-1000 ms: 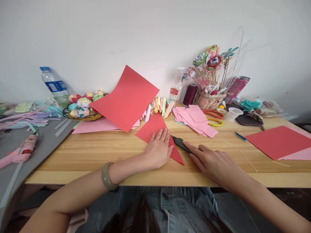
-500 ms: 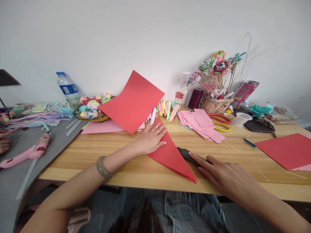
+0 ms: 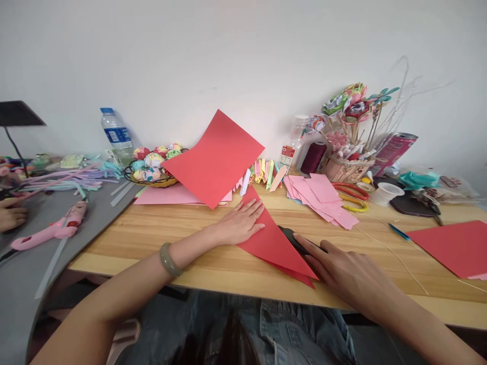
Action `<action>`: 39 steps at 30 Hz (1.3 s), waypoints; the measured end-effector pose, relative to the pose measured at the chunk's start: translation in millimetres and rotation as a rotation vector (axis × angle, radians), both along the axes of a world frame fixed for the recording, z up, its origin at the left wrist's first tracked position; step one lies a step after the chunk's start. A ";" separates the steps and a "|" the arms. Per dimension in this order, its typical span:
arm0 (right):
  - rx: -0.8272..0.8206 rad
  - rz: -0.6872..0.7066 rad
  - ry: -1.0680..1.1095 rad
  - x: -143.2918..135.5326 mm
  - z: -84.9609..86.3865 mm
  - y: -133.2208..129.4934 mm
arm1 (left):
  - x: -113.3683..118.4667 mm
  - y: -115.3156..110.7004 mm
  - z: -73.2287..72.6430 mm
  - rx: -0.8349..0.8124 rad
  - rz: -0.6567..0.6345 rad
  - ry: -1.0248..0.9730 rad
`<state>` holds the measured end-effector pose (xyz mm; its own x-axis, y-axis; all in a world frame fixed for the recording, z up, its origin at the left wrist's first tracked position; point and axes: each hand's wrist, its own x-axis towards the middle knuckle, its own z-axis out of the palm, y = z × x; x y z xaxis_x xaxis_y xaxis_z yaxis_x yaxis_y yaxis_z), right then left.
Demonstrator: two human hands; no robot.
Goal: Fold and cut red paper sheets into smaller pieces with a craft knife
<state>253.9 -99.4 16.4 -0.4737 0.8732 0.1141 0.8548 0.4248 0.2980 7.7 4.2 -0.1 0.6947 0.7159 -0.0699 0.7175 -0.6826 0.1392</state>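
Note:
A red sheet of paper (image 3: 268, 235), folded into a triangle, lies on the wooden table (image 3: 182, 233). My left hand (image 3: 239, 223) rests flat on its upper part with the fingers stretched out. In my right hand (image 3: 338, 266) is a black utility knife (image 3: 294, 239), the forefinger laid along its top. The knife's front end lies against the right folded edge of the paper; I cannot see its blade. At the near corner the paper's two layers stand apart. Behind my left hand, another red sheet (image 3: 216, 159) leans over a stack of pink paper (image 3: 167, 195).
Pink paper pieces (image 3: 319, 197), red-handled scissors (image 3: 348, 189) and a blue pen (image 3: 399, 232) lie to the right. A flower basket (image 3: 348, 167) and bottles stand by the wall. At left are a pink glue gun (image 3: 53, 233) and another person's hand (image 3: 11, 215).
The layers at the paper's near corner have spread further apart. My right hand has shifted slightly with the knife along the edge. The view has turned a little left; the other person's hand shows more.

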 end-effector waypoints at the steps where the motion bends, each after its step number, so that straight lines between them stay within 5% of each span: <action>1: -0.003 -0.008 -0.004 -0.5 -0.3 1.3 | -0.1 0.2 -0.5 0.005 0.000 0.000; 21: -0.080 -0.073 -0.012 -16.7 7.5 33.0 | -0.5 0.6 -4.5 0.014 0.027 0.010; 39: -0.089 -0.075 0.018 -15.5 7.3 34.6 | -0.4 -0.1 -3.9 0.037 0.034 0.019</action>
